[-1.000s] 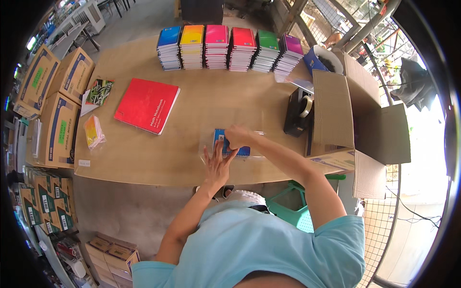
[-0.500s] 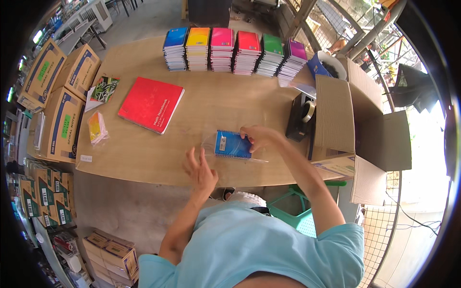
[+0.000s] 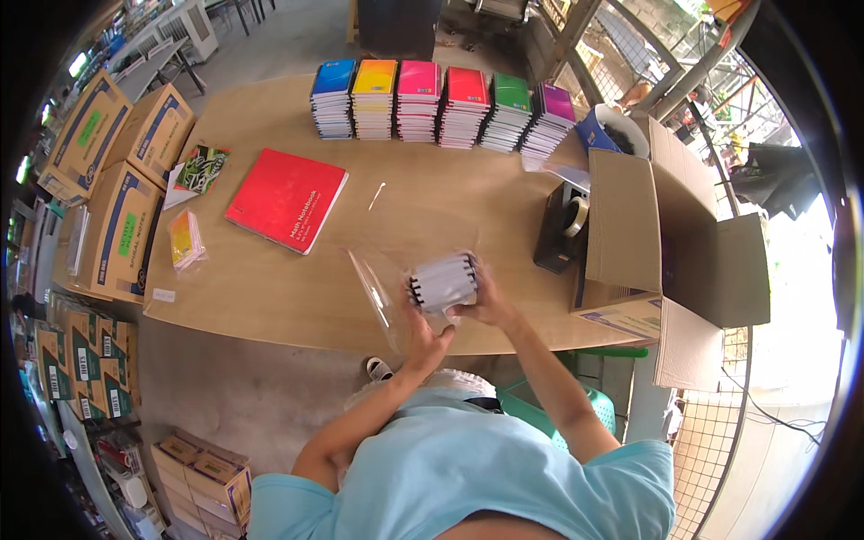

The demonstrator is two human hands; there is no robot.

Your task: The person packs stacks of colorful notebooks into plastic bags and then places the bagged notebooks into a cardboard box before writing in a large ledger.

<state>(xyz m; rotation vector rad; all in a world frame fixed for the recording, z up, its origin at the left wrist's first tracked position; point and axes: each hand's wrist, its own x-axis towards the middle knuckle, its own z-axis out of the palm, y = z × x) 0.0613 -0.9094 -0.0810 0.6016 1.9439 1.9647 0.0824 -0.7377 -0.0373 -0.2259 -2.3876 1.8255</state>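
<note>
A small stack of spiral notebooks (image 3: pixel 443 283) is tilted up between my two hands over the front of the table. It shows white page edges with black spiral binding at both ends. My left hand (image 3: pixel 425 335) grips its left lower side, fingers partly behind it. On the right end, my right hand (image 3: pixel 486 301) has its fingers closed round the stack. A clear plastic wrapper (image 3: pixel 371 286) spreads out from the stack's left side; how far it covers the notebooks is hard to tell.
Several coloured notebook stacks (image 3: pixel 466 85) line the table's far edge. A red notebook (image 3: pixel 286 200) and a small packaged notebook bundle (image 3: pixel 185 238) lie left. A tape dispenser (image 3: pixel 560 227) stands beside an open carton (image 3: pixel 627 220) at right. Closed cartons (image 3: pixel 121 229) crowd the left edge.
The bundle lay flat with its blue cover up; it is now lifted and turned with its page edges showing. My left hand has moved right onto it. The plastic now spreads leftward.
</note>
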